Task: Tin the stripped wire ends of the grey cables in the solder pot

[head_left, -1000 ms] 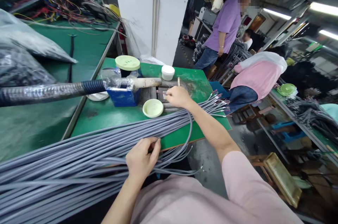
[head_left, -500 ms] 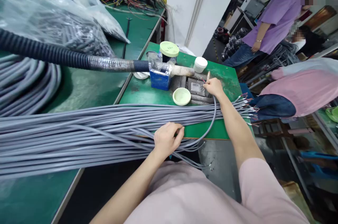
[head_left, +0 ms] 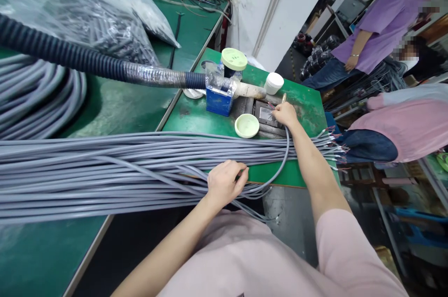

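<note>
My right hand [head_left: 284, 114] is closed on the end of a grey cable [head_left: 287, 145], its thin stripped wires [head_left: 271, 106] poking out from the fingertips. Those wires sit over or beside the shiny silver square of a dark solder pot [head_left: 268, 114]; contact cannot be made out. From that hand the cable loops down towards my left hand [head_left: 226, 183]. My left hand rests with curled fingers around grey cables at the near edge of a long cable bundle [head_left: 140, 162], its palm side hidden. Wire ends [head_left: 338, 148] fan out at the bundle's right end.
A ribbed extraction hose [head_left: 105, 68] ends above the pot, propped on a blue box [head_left: 219, 101]. Around the pot are a pale green dish [head_left: 247, 126], a white tub [head_left: 274, 83] and a green-lidded jar [head_left: 234, 59]. Two people [head_left: 381, 22] are at the right.
The view has shifted slightly, so the bench items appear further right. My right hand still holds the cable end at the pot, and my left hand stays on the cables.
</note>
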